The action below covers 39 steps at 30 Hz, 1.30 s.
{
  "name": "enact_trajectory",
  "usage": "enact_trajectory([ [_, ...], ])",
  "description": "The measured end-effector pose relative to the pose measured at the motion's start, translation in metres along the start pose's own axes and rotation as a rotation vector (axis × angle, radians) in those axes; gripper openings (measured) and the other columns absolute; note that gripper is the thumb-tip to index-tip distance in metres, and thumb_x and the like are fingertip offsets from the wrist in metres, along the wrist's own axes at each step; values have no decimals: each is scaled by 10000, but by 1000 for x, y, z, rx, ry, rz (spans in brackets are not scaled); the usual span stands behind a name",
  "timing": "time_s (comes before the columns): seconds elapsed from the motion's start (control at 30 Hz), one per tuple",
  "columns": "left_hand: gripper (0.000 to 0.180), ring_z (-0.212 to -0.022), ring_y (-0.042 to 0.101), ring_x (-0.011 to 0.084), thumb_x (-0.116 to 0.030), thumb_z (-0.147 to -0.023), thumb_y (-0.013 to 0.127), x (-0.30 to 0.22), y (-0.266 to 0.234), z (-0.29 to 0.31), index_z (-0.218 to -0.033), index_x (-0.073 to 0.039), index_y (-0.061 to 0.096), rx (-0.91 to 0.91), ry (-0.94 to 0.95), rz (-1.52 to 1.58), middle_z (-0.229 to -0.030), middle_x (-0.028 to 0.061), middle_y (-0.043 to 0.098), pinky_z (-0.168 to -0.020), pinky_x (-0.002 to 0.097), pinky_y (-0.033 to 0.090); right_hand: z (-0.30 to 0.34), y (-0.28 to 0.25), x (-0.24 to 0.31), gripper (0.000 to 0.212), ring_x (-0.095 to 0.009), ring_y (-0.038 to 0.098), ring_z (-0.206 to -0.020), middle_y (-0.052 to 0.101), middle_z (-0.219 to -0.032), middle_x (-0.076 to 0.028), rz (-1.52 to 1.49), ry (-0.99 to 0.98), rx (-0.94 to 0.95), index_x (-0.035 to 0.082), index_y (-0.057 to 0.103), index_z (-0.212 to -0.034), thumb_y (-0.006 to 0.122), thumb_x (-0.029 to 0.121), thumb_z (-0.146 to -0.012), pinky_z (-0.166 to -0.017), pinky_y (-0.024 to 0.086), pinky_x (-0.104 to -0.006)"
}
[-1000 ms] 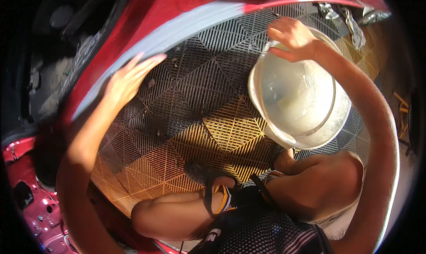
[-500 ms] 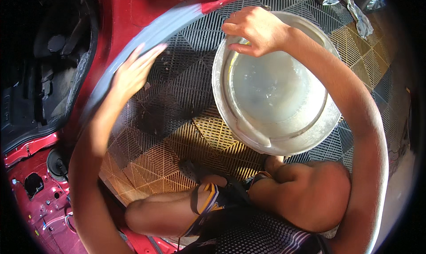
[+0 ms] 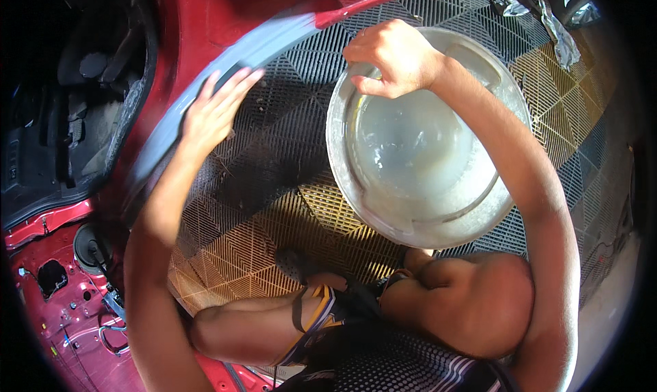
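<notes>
My left hand (image 3: 212,115) lies along a curved grey strip (image 3: 250,46) on the red car body (image 3: 205,16), its fingers stretched out. A dark edge shows beside those fingers; I cannot tell what it is. My right hand (image 3: 393,57) is closed at the upper left rim of a wide whitish tub (image 3: 342,180). Cloudy water (image 3: 404,135) fills its lower part. Whatever the right fingers close on, if anything, is hidden beneath them.
The tub stands on black and yellow slatted floor tiles (image 3: 287,105), close to my bent legs (image 3: 458,299). A dark opening (image 3: 75,105) in the car body lies at the left. Crumpled silvery sheets (image 3: 558,36) lie at the upper right.
My left hand has shifted slightly along the grey strip. The right hand stays closed at the tub's rim. The whole view has shifted a little.
</notes>
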<state>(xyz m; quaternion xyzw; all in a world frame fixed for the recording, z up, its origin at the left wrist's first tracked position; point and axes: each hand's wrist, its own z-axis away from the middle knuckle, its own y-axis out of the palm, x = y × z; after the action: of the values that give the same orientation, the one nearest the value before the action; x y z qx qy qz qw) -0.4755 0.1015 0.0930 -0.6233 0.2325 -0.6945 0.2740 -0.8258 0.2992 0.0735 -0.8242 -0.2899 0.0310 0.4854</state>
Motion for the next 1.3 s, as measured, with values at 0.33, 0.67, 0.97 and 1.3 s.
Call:
enact_trajectory([
  [0.33, 490, -1588, 191, 167, -187, -902, 563, -49, -14, -115, -1378, -143, 672, -261, -227, 181, -1725, -107, 237, -1298, 458, 136, -5, -3, 4, 310, -366, 674, -757, 682, -805, -147, -66, 14, 35, 48, 706, -905, 697, 337, -793, -735, 567, -463],
  [0.67, 671, -1590, 193, 153, -267, -939, 577, -54, 7, -58, -1593, -196, 444, 68, -228, 8, -1735, -96, 212, -1301, 496, 81, -5, 0, 4, 347, -354, 655, -679, 626, -700, -130, -20, 17, 55, 73, 636, -794, 678, 417, -816, -643, 547, -461],
  [0.97, 727, -1592, 159, 77, -214, -914, 509, -31, 39, 84, -1628, -183, 373, 170, -192, -166, -1739, -115, 186, -1292, 551, 67, -8, -11, 10, 207, -324, 683, -941, 710, -1027, -109, -126, 19, -222, 82, 704, -967, 714, 207, -802, -829, 528, -441],
  [1.3, 438, -1438, 462, 334, -310, -1121, 426, -158, -5, 117, -1484, -94, 541, 140, -1587, 2253, -1618, 137, 408, -832, 430, 655, 139, 110, 40, 163, -329, 635, -683, 607, -723, -100, -191, 1029, 660, 92, 627, -823, 562, 191, -935, -672, 550, -480],
])
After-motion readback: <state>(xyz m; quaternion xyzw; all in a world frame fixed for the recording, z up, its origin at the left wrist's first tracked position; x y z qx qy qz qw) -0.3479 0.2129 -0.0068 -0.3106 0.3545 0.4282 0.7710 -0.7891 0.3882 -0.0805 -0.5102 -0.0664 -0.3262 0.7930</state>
